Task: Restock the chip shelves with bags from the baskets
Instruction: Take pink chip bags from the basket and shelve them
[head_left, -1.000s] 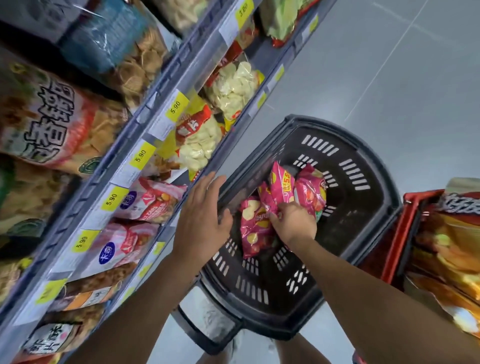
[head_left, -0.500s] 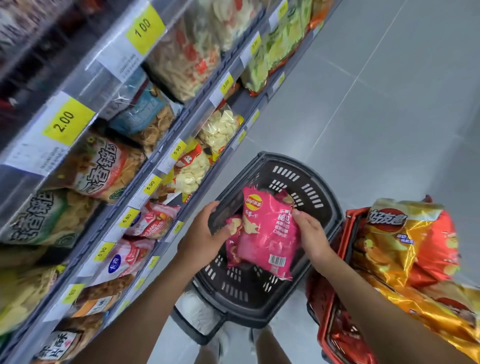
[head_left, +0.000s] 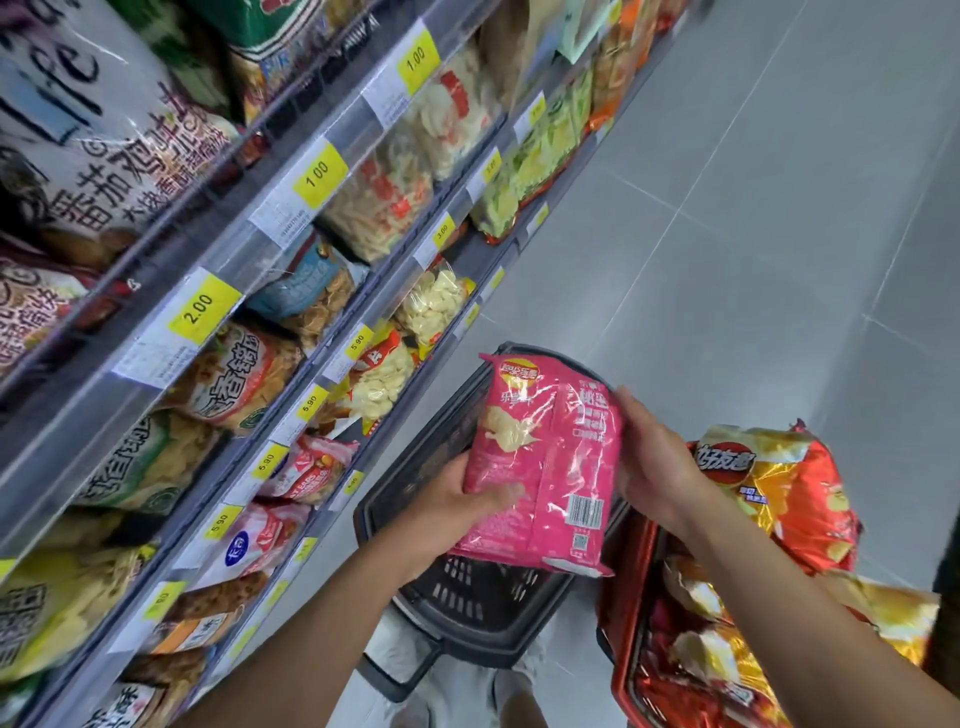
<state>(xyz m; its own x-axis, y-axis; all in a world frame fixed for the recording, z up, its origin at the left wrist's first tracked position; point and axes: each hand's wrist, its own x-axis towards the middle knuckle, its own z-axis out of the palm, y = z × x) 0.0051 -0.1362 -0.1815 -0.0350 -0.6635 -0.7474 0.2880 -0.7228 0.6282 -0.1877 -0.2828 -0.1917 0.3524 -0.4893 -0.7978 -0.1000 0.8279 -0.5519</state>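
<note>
A pink chip bag is held up over the black basket, its back with a barcode facing me. My left hand grips its lower left edge, thumb across the front. My right hand holds its right side with fingers curled round the edge. The chip shelves run along the left, stocked with snack bags behind yellow price tags. The inside of the black basket is mostly hidden by the bag.
A red basket heaped with orange and gold chip bags stands at the right, beside the black one. Grey tiled floor stretches ahead on the right. My shoes show at the bottom, below the black basket.
The pink bag has come up out of the black basket in my right hand. My left hand left the basket rim and took hold of the bag's lower left. The view tilted up.
</note>
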